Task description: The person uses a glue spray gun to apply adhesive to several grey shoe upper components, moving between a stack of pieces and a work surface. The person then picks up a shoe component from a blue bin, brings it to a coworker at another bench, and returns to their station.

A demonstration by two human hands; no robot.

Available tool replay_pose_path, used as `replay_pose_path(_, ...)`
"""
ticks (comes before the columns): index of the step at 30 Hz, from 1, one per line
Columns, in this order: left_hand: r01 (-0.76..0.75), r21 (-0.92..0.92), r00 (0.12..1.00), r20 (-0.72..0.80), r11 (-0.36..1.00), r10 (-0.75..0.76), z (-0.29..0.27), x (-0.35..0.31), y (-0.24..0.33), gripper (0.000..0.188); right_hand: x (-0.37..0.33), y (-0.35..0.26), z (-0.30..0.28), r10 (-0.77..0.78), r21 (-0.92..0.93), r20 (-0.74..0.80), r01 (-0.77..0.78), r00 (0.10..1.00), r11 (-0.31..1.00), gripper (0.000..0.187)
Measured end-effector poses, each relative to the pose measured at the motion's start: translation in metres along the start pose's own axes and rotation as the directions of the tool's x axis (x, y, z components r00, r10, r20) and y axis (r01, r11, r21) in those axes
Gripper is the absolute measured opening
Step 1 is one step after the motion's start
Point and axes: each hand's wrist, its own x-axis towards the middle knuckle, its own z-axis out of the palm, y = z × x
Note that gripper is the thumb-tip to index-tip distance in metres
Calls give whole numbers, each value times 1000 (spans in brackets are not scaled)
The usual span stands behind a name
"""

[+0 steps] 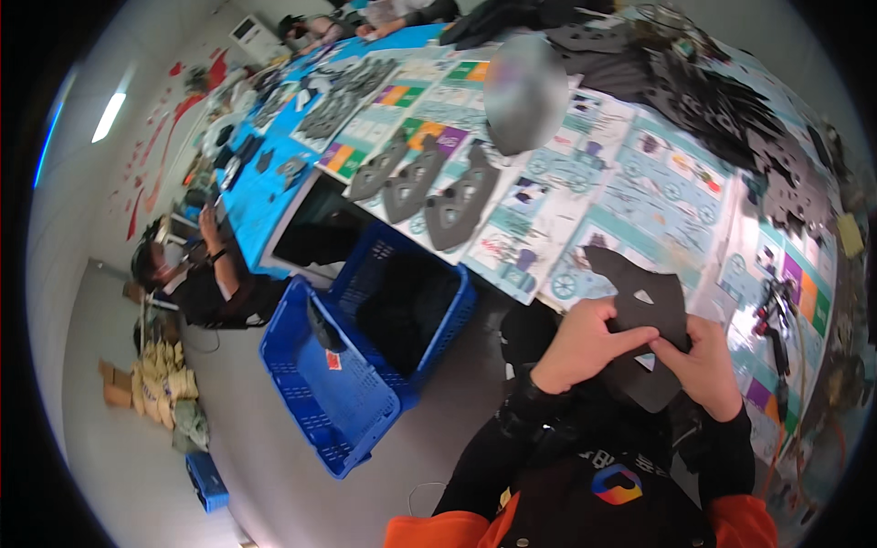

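Observation:
A dark grey flat panel (653, 301) with small triangular cut-outs is held in front of my body, over the near edge of the table. My left hand (585, 345) grips its left side, thumb lying across its face. My right hand (707, 367) grips the lower right side, and the two thumbs nearly meet at the panel's middle. Fingers behind the panel are hidden. Farther left on the table, three similar grey panels (464, 203) with larger cut-outs lie in a row. A blurred patch covers part of another grey piece (517, 139) beyond them.
Printed sheets (671, 183) cover the table. Dark pieces (703, 100) are heaped at the far right, near a black and red tool (776, 320). More grey pieces (347, 100) lie far left. Two blue crates (320, 416) stand left of me; a person (224, 283) sits beyond them.

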Motion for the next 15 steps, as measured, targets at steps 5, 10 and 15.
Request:
replay_pose_path(5,94,41,995,13,995,-95,-13,-5,0,26,4,-3,3,25,111,48,-30,999,993,19)
replay_pose_path(10,119,-170,991,-38,978,-127,-12,1,-1,40,10,-10,2,47,115,118,-61,992,991,19)
replay_pose_path(15,122,-157,992,-6,980,-124,-21,1,-1,32,14,-1,13,25,266,75,-44,997,963,19)
